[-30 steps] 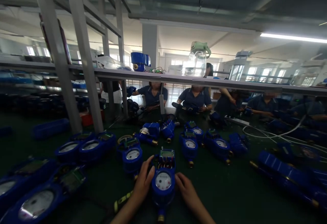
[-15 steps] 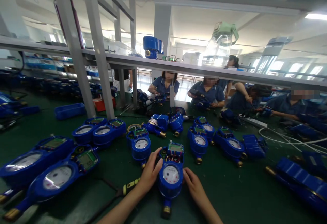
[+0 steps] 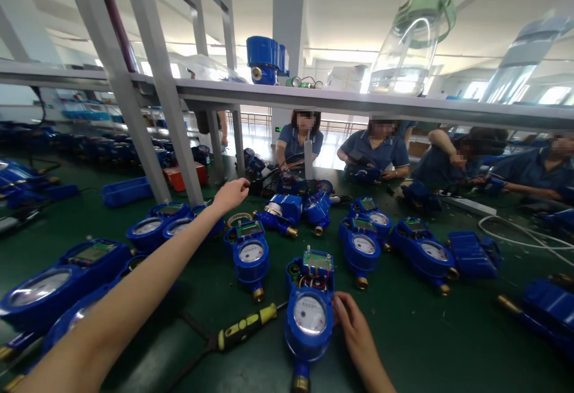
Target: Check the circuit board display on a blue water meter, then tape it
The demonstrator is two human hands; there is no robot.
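Observation:
A blue water meter point(image 3: 309, 315) lies on the green bench in front of me, its white dial facing up and the circuit board and wires in its upper housing exposed. Against its right side rests my right hand point(image 3: 356, 330), fingers bent together along the casing. My left hand point(image 3: 231, 194) is stretched far forward, beyond a row of meters, with curled fingers beside dark tools and cables point(image 3: 262, 183). What those fingers hold, if anything, is hidden. A yellow-and-black screwdriver point(image 3: 246, 327) lies just left of the nearest meter.
Several more blue meters point(image 3: 251, 255) stand around the bench. A shelf point(image 3: 287, 91) on grey posts crosses above, carrying a meter and a clear bottle point(image 3: 406, 52). Behind the posts are a blue tray point(image 3: 128, 191) and a red box point(image 3: 186, 176). Co-workers point(image 3: 374, 151) sit opposite.
My left hand has left the water meter's left side and reached forward and left. My right hand stays at the meter's right side. The screwdriver is now uncovered, and the view has shifted.

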